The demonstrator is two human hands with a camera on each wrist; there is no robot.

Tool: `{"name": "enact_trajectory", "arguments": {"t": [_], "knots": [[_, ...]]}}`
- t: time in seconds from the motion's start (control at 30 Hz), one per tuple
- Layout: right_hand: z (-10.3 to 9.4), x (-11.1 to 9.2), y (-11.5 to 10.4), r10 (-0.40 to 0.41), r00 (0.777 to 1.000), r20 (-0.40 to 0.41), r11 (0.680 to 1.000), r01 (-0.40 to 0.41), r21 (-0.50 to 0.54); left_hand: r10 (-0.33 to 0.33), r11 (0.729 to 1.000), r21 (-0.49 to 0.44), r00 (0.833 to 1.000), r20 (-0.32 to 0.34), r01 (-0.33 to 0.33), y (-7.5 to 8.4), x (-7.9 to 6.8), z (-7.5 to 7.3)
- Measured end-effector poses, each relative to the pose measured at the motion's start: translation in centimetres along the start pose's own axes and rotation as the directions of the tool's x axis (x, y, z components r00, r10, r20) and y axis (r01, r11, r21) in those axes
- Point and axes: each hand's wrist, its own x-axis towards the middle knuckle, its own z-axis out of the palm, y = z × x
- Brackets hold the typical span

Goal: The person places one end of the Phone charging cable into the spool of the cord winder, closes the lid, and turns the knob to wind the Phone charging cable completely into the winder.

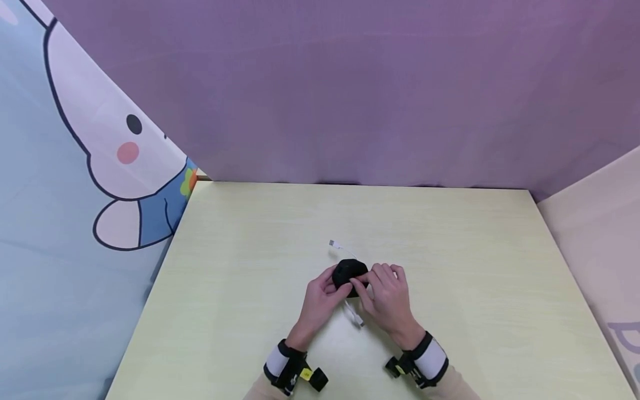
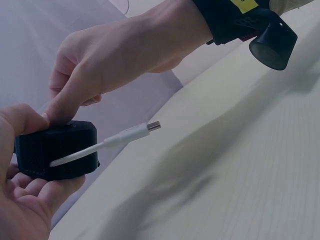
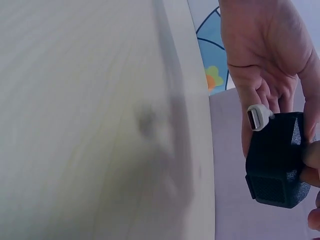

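Note:
Held above the table is a small black angular case (image 1: 347, 269) with a white USB cable coming out of it. One plug end (image 1: 336, 245) sticks out on the far side, the other (image 1: 357, 319) on the near side. My left hand (image 1: 320, 300) grips the case from the left, its fingers beneath and thumb on top in the left wrist view. The thumb and index finger of my right hand (image 1: 387, 291) pinch at the case's right side. A white plug (image 3: 258, 118) shows beside the case in the right wrist view. What lies under the right fingertips is hidden.
A pale wood-grain table (image 1: 240, 250) extends around the hands. Behind it hangs a purple curtain (image 1: 350, 94), with a cartoon-printed blue cloth (image 1: 45, 278) on the left and a pale cloth (image 1: 595, 233) on the right. Both wrists wear camera straps.

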Motion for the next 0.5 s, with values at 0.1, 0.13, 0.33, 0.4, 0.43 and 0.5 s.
{"name": "enact_trajectory", "arguments": {"t": [0.1,0.13,0.33,0.4,0.43,0.5], "knots": [[0.2,0.0,-0.1,0.019,1.000,-0.006,1.000,-0.019,0.019,0.000,1.000,0.008,1.000,0.000,0.000,0.0,0.0,0.0],[0.2,0.0,-0.1,0.027,1.000,-0.007,0.999,-0.027,0.024,-0.002,1.000,0.012,1.000,0.000,0.002,0.0,0.0,0.0],[0.3,0.0,-0.3,0.069,0.998,0.001,0.997,-0.068,0.047,-0.001,1.000,0.009,1.000,-0.013,0.001,-1.1,0.2,-0.1],[0.3,0.1,-0.4,0.079,0.997,0.000,0.995,-0.079,0.053,0.005,1.000,0.006,1.000,-0.019,-0.005,-1.9,0.3,-0.1],[0.3,0.1,-0.4,0.084,0.996,-0.001,0.995,-0.084,0.055,0.006,1.000,0.007,1.000,-0.022,-0.006,-2.4,0.4,-0.1],[0.3,0.1,-0.5,0.093,0.996,0.000,0.994,-0.093,0.057,0.014,1.000,0.014,1.000,-0.026,-0.014,-3.0,0.5,-0.2]]}}
